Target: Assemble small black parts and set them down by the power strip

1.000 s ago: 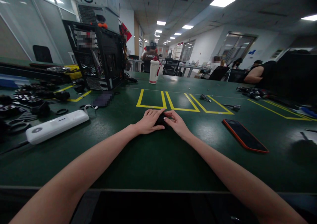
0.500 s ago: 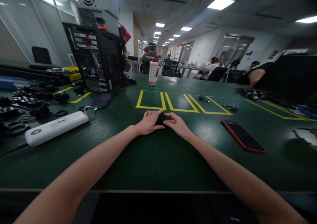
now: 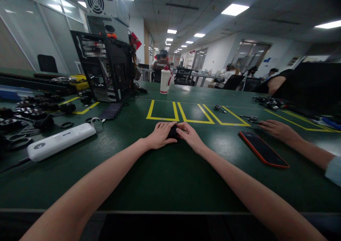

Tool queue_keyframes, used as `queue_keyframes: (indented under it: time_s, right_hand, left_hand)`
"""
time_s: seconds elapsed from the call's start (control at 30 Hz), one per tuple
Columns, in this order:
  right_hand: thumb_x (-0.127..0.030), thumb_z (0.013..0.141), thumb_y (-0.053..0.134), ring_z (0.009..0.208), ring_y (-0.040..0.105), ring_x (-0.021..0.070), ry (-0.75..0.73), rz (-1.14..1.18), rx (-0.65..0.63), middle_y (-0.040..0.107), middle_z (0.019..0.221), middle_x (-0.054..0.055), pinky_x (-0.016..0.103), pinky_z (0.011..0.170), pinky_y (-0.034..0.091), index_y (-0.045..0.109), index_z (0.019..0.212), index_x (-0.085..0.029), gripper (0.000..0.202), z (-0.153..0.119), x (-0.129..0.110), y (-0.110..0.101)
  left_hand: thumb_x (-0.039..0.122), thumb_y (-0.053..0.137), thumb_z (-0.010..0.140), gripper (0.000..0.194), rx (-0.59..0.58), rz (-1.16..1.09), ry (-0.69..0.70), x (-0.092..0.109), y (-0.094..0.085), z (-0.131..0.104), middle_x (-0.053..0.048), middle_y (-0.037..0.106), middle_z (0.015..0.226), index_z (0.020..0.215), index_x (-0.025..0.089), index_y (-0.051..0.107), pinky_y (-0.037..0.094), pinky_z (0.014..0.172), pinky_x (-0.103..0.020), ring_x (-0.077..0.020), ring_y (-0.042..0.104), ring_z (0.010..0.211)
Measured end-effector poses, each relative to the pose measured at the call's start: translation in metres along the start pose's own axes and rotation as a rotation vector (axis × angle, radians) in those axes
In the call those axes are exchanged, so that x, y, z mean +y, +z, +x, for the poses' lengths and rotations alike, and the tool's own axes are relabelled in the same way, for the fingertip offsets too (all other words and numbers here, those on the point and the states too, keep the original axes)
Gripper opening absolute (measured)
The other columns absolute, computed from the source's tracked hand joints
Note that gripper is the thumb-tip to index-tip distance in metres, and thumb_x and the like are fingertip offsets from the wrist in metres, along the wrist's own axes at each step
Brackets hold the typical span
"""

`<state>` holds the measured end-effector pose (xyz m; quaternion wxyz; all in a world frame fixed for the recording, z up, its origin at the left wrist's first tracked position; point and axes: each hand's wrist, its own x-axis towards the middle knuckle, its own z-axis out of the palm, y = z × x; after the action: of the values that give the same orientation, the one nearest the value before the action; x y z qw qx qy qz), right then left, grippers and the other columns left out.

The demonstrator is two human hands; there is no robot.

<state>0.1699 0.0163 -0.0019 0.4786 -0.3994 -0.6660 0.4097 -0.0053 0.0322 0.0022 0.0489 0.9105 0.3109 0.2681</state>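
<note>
Between my two hands is a small black part (image 3: 172, 132), resting on or just over the green table (image 3: 170, 177); its kind is mostly hidden by my fingers. My left hand (image 3: 161, 135) wraps round it from the left, with the thumb along its near side. From the right, my right hand (image 3: 189, 135) pinches its edge with thumb and fingertips. Yellow tape outlines (image 3: 163, 119) lie on the table just beyond my hands.
A co-worker's hand (image 3: 279, 131) reaches in from the right, near a small metal-ended tool (image 3: 250, 118) and an orange-edged phone (image 3: 262, 148). At left lie a white power strip (image 3: 62, 140) and black parts (image 3: 34, 109). A computer case (image 3: 106, 67) and a white bottle (image 3: 164, 81) stand farther back.
A co-worker's hand has come in from the right beside the phone. My right fingers have closed in nearer the black part; my left hand keeps its hold. The view has tilted up slightly.
</note>
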Motion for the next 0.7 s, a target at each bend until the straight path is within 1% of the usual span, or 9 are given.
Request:
queue_keyframes:
  time_s: [0.1, 0.2, 0.27, 0.33, 0.47, 0.57, 0.7]
  right_hand:
    - [-0.031, 0.073, 0.055, 0.083, 0.057, 0.0136, -0.015, -0.024, -0.035, 0.056, 0.097, 0.001, 0.032, 0.079, 0.045, 0.054, 0.092, -0.022, 0.021, -0.002, -0.003, -0.002]
    - [-0.025, 0.066, 0.063, 0.086, 0.059, 0.0146, 0.023, 0.037, -0.119, 0.055, 0.106, 0.002, 0.034, 0.083, 0.044, 0.052, 0.101, -0.022, 0.036, -0.004, -0.004, -0.006]
    - [-0.023, 0.063, 0.066, 0.087, 0.059, 0.0153, 0.039, 0.049, -0.142, 0.055, 0.108, 0.003, 0.035, 0.084, 0.044, 0.052, 0.102, -0.022, 0.041, -0.004, -0.004, -0.009]
    - [-0.025, 0.063, 0.066, 0.084, 0.060, 0.0155, 0.046, 0.006, -0.133, 0.057, 0.105, 0.004, 0.036, 0.082, 0.045, 0.054, 0.100, -0.021, 0.039, -0.002, -0.004, -0.011]
    - [-0.034, 0.067, 0.062, 0.078, 0.059, 0.0158, 0.080, -0.120, -0.117, 0.061, 0.093, 0.005, 0.036, 0.076, 0.046, 0.058, 0.095, -0.017, 0.033, 0.005, -0.002, -0.014]
    - [-0.038, 0.069, 0.059, 0.076, 0.057, 0.0152, 0.118, -0.108, -0.134, 0.061, 0.089, 0.005, 0.031, 0.068, 0.047, 0.060, 0.093, -0.017, 0.031, 0.008, -0.002, -0.014]
    - [-0.042, 0.069, 0.058, 0.062, 0.053, 0.0113, 0.185, -0.073, -0.128, 0.059, 0.075, 0.003, 0.026, 0.056, 0.045, 0.062, 0.086, -0.016, 0.031, 0.009, 0.000, -0.014]
  left_hand:
    - [0.049, 0.048, 0.076, 0.065, 0.006, -0.001, 0.007, -0.001, 0.000, -0.001, -0.011, 0.039, 0.125, 0.128, 0.020, 0.021, 0.024, 0.097, -0.044, -0.0258, 0.036, 0.114]
    - [0.047, 0.046, 0.077, 0.063, 0.009, -0.004, 0.014, -0.001, 0.000, -0.001, -0.012, 0.041, 0.124, 0.127, 0.019, 0.021, 0.023, 0.097, -0.044, -0.0253, 0.036, 0.114]
    - [0.048, 0.046, 0.076, 0.064, 0.010, -0.003, 0.017, 0.000, -0.001, -0.001, -0.012, 0.041, 0.123, 0.127, 0.019, 0.021, 0.023, 0.097, -0.044, -0.0254, 0.036, 0.114]
    - [0.049, 0.048, 0.075, 0.066, 0.008, -0.002, 0.021, 0.001, -0.002, -0.002, -0.012, 0.041, 0.124, 0.127, 0.019, 0.021, 0.023, 0.097, -0.044, -0.0257, 0.036, 0.114]
    - [0.049, 0.048, 0.075, 0.067, 0.006, 0.000, 0.034, 0.002, -0.003, -0.003, -0.012, 0.040, 0.123, 0.128, 0.019, 0.020, 0.022, 0.098, -0.044, -0.0256, 0.036, 0.115]
    - [0.046, 0.049, 0.075, 0.066, 0.005, 0.001, 0.032, 0.002, -0.003, -0.003, -0.011, 0.041, 0.123, 0.128, 0.020, 0.020, 0.022, 0.098, -0.044, -0.0256, 0.036, 0.115]
    - [0.041, 0.053, 0.073, 0.065, 0.030, 0.007, 0.005, 0.003, -0.001, -0.002, -0.010, 0.043, 0.121, 0.126, 0.021, 0.022, 0.022, 0.098, -0.044, -0.0255, 0.037, 0.114]
